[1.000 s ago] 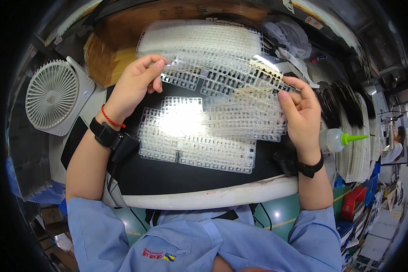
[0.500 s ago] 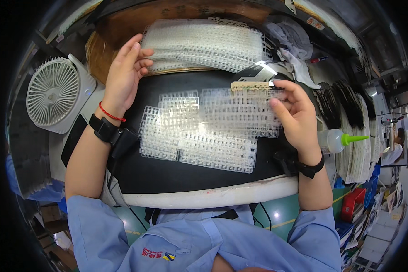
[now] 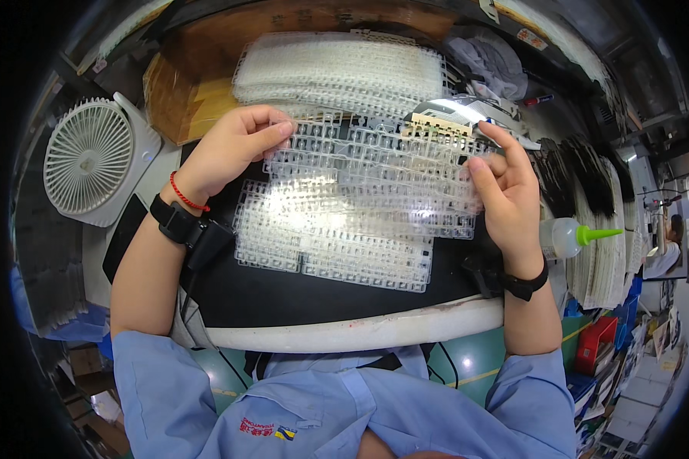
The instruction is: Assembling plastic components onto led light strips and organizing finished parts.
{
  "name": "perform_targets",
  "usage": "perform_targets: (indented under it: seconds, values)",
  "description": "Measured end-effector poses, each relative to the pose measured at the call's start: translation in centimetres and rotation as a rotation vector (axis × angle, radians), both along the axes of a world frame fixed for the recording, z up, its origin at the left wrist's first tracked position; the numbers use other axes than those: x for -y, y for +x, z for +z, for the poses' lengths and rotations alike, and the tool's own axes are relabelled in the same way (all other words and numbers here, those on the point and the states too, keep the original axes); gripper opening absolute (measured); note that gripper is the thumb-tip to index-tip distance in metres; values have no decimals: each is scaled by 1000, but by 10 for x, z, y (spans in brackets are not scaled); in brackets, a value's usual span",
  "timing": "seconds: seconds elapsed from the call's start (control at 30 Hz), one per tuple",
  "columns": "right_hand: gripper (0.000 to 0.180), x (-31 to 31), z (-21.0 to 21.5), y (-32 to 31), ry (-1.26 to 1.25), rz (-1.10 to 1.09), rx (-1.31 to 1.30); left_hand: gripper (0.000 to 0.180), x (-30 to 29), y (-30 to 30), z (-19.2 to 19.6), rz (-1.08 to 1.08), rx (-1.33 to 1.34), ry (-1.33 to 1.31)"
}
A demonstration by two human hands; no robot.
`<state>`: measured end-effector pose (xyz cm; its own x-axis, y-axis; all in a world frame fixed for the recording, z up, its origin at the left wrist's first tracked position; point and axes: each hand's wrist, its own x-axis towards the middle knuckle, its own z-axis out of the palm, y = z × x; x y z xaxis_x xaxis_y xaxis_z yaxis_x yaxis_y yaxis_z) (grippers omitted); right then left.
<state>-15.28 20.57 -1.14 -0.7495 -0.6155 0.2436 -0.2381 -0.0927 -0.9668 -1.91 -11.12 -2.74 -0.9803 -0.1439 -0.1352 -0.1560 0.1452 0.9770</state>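
Keep left hand [image 3: 233, 145] and right hand [image 3: 509, 191] pinching opposite ends of the clear plastic grid sheet [image 3: 375, 164], level above the matching sheet [image 3: 329, 245] on the black mat [image 3: 283, 294].

One view only, worn on the head and looking steeply down, so the person's blue shirt collar fills the bottom edge and both forearms rise from the lower frame. The fisheye bends everything: the white front rim of the black-topped counter [image 3: 344, 333] curves like a bowl, and dark corners ring the picture. It sits close, with the left hand [image 3: 230, 149] and the right hand [image 3: 509, 203] large in mid-frame on a clear plastic grid sheet [image 3: 375, 172]. Upper left shows a white round desk fan [image 3: 92, 157]; at the right edge stands a clear squeeze bottle with a green nozzle [image 3: 570, 237]. No second view shares the scene.
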Motion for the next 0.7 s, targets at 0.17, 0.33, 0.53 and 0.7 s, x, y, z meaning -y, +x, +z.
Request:
perform_targets:
  seconds: [0.17,0.33,0.53,0.7]
  values:
    - [34,-2,0,-3,94,-3,-27,22,-1,-1,-1,78,-46,31]
    - [31,-1,4,-1,94,9,2,23,3,-1,-7,102,-74,52]
    - [34,0,0,-3,48,-44,7,22,-3,-1,2,118,-44,69]
    - [47,-1,4,0,50,-25,17,24,1,-2,-1,261,-162,56]
